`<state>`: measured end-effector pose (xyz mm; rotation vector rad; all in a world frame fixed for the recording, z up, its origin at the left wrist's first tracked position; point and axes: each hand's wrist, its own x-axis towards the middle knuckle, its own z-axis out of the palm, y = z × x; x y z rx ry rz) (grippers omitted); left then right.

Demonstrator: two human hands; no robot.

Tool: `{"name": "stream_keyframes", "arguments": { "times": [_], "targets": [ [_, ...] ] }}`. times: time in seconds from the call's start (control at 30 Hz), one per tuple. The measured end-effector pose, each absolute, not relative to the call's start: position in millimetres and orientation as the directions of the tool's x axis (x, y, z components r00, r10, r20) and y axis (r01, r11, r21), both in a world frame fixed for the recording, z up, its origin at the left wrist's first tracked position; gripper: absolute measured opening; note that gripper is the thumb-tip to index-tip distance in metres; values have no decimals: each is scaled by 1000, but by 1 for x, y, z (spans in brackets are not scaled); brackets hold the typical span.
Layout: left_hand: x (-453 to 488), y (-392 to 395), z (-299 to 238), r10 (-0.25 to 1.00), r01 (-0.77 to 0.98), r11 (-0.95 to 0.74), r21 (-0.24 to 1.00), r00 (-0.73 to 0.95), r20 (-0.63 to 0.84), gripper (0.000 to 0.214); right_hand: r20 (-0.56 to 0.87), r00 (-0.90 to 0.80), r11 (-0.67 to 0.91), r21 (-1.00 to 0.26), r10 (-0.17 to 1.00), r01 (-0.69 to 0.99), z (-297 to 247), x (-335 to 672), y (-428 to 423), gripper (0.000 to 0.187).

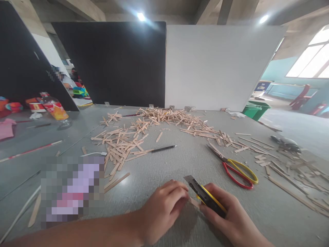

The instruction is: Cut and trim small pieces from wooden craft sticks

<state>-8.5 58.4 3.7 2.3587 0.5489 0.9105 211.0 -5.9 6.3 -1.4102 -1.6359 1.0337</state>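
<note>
Stick (194, 202) — between left hand (166, 201) and right (235, 214)

Nearside of pen (164, 149): worktop (154, 168) passable up to cutter knife (205, 196); wooden sticks (119, 151) bar left and far side, scissors (225, 160) right.

Gray table (164, 163) under the fingers (177, 192), spreading to both sides. Beyond the fingers, at table's far edge: black panel (115, 61) ahead-left, white panel (221, 65) ahead-right, side by side, upright. Another dark board (17, 61) far left of fingers. High above and beyond: concrete beams (209, 10), 2 bright ceiling lights (141, 16). Far right past fingers: bright window (312, 53), pale blue wall (279, 65), light floor (295, 120), green bins (259, 109) by the white panel.
</note>
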Motion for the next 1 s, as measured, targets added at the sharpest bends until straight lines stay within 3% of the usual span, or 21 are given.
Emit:
{"name": "stream_keyframes", "arguments": {
  "times": [0.23, 0.43, 0.6, 1.0],
  "targets": [
    [-8, 55, 7, 560, 196, -742, 641, 706, 433, 22, 30, -125, 84, -890, 992, 448, 10, 210, -6, 17],
    [-10, 52, -7, 695, 209, -641, 738, 567, 443, 24, 55, -129, 106, -895, 990, 433, 8, 211, -6, 19],
    [-11, 52, -13, 674, 145, -649, 747, 566, 475, 43, 29, -156, 95, -894, 987, 437, 12, 210, -5, 23],
    [-8, 51, -5, 747, 132, -526, 840, 543, 383, 43, 55, -168, 123, -896, 984, 427, 1, 211, -5, 18]
  ]
}}
